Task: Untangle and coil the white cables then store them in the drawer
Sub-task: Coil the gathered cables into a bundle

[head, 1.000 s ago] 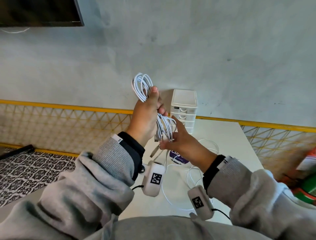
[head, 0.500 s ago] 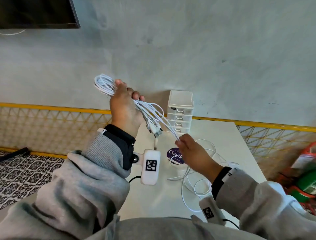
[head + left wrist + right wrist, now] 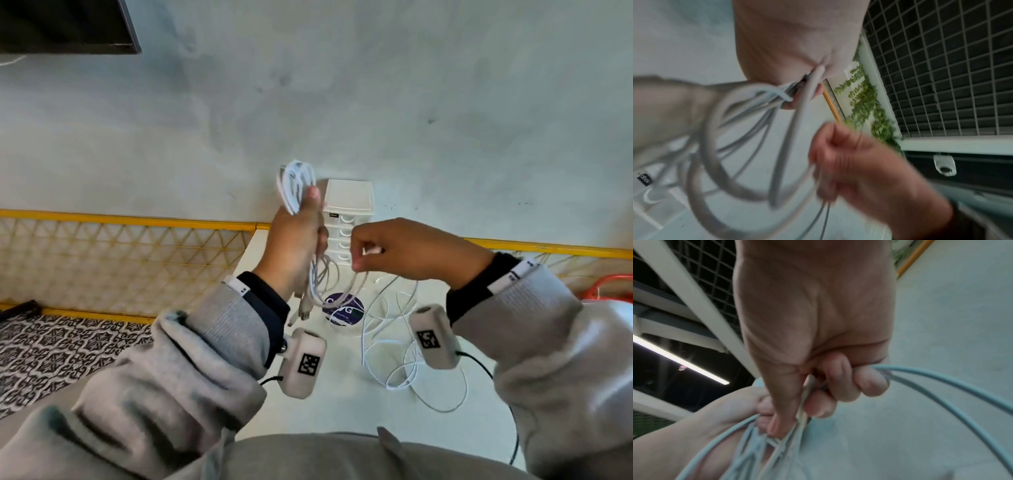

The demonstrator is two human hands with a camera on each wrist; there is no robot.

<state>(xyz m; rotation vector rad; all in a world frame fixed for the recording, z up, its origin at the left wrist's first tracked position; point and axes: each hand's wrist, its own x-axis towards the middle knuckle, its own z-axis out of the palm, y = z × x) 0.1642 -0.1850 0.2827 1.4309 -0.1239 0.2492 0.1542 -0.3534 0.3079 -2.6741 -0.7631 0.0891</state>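
My left hand [image 3: 301, 236] grips a coiled bundle of white cables [image 3: 295, 185] upright above the white table [image 3: 342, 394]; loops stick out above the thumb and connector ends [image 3: 303, 313] dangle below the palm. My right hand [image 3: 370, 251], level with the left and just to its right, pinches a white cable strand [image 3: 356, 291] that sags from the bundle. In the left wrist view the bundle [image 3: 748, 113] fans out from the left hand [image 3: 797, 48] toward the right hand [image 3: 849, 154]. The right wrist view shows my right hand [image 3: 818, 394] curled round the strands [image 3: 941, 382]. A small white drawer unit [image 3: 349, 209] stands behind the hands against the wall.
Loose white cable [image 3: 404, 359] lies in tangled loops on the table's right half. A round purple sticker [image 3: 344, 310] sits under the hanging strand. A yellow mesh railing [image 3: 120, 253] runs left and right of the table; patterned floor [image 3: 51, 349] lies at the lower left.
The left hand has swung the bundle back right to upright in front of the drawer unit. The right hand has risen from the table to the bundle's height, pulling the strand up.
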